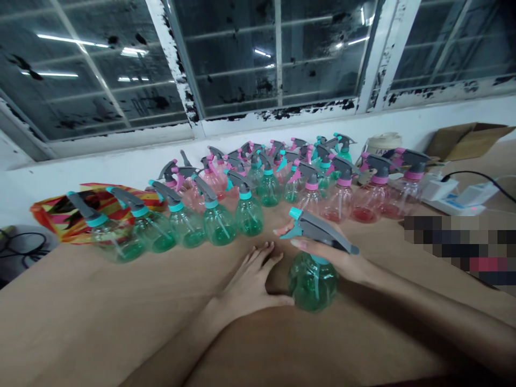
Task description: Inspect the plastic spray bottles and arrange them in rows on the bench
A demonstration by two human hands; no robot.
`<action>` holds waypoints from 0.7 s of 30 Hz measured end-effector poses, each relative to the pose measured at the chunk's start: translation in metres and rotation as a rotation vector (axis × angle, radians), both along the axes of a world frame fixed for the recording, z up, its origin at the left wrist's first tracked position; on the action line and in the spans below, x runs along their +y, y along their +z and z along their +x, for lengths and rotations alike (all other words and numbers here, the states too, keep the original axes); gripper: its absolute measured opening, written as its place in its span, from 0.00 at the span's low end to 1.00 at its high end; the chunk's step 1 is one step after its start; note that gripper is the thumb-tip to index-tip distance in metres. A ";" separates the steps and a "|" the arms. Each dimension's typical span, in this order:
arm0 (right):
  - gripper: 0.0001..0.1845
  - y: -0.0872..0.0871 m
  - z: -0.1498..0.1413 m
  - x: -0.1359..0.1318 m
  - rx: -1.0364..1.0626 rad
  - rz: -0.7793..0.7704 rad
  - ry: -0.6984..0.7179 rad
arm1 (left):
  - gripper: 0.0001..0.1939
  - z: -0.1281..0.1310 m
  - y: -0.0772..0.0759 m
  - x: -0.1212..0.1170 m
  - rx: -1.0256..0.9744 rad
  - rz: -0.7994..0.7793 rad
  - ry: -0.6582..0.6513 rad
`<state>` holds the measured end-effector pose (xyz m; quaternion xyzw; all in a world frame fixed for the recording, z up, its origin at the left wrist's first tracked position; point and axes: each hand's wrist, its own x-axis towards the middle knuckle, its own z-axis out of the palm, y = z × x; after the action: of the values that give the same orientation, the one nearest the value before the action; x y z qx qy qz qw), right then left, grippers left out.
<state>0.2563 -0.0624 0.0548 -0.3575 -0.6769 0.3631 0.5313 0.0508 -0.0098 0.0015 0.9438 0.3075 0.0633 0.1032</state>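
A green see-through spray bottle (313,285) with a grey and teal trigger head stands at the middle right. My right hand (336,258) is wrapped round its neck, with fingers at the trigger. My left hand (252,282) lies on the table with its fingers spread, its thumb tip close to the bottle's left side; whether it touches I cannot tell. Beyond my left hand is a row of several green spray bottles (220,223). Behind my right hand stand several pink spray bottles (365,204), with more of both colours packed towards the wall.
The brown table (100,317) runs back to a wall with windows (274,54). A colourful bag (60,220) lies at the left. At the right are a power strip (455,204) with plugs and cables, a pale bucket (382,142) and an open cardboard box (463,141).
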 end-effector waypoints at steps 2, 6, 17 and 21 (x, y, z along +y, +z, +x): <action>0.12 0.001 -0.001 -0.001 -0.007 0.010 0.008 | 0.45 -0.005 -0.003 0.008 -0.010 0.052 0.018; 0.10 0.002 -0.002 -0.002 -0.014 0.020 0.002 | 0.38 -0.010 -0.005 0.017 -0.037 0.117 0.044; 0.14 0.000 -0.005 -0.008 -0.137 0.017 -0.200 | 0.31 -0.004 -0.007 0.008 0.035 0.218 0.031; 0.13 0.003 -0.006 -0.007 -0.114 0.031 -0.151 | 0.32 -0.004 -0.007 0.007 0.046 0.223 0.038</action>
<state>0.2506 -0.0698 0.0577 -0.4192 -0.6827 0.2907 0.5232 0.0466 -0.0027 -0.0056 0.9446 0.3189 0.0775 -0.0108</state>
